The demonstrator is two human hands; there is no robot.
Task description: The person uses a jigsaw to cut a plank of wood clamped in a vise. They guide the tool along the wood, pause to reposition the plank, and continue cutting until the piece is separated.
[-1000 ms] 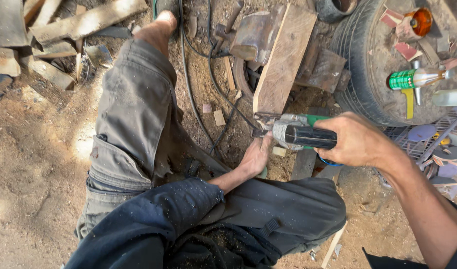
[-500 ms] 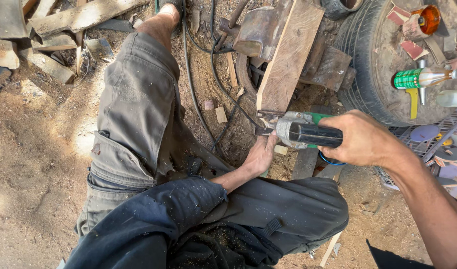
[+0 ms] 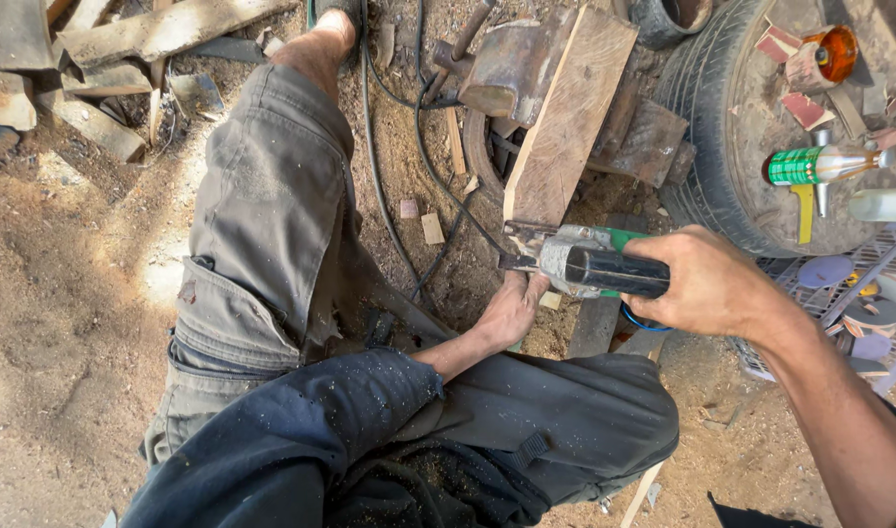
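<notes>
In the head view, the person sits on sawdust-covered ground with the left leg (image 3: 262, 225) stretched toward the far side; the right hand (image 3: 707, 284) is closed tightly around the black handle of an angle grinder (image 3: 580, 262), whose grey and green body points left, with its head at the near end of a wooden plank (image 3: 570, 122); the plank lies tilted, its far end resting on a rusty metal block (image 3: 506, 68) and its near end just in front of the person; the left hand (image 3: 511, 311) is low, just under the head of the grinder, with the fingers curled at the near end of the plank, and it seems to steady the wood, though I cannot tell exactly what it grips; a black cable (image 3: 389, 186) runs over the ground between the leg and the plank; to the right lies an old tyre (image 3: 707, 127) that carries a green spray can (image 3: 809, 164), an orange jar (image 3: 831, 51) and some scraps; at the near right is a wire crate (image 3: 839, 293) with round discs; I judge that the work in hand is grinding or cutting the near end of the plank; the next move calls for a firm hold of the wood, with the left fingers kept clear of the disc.
</notes>
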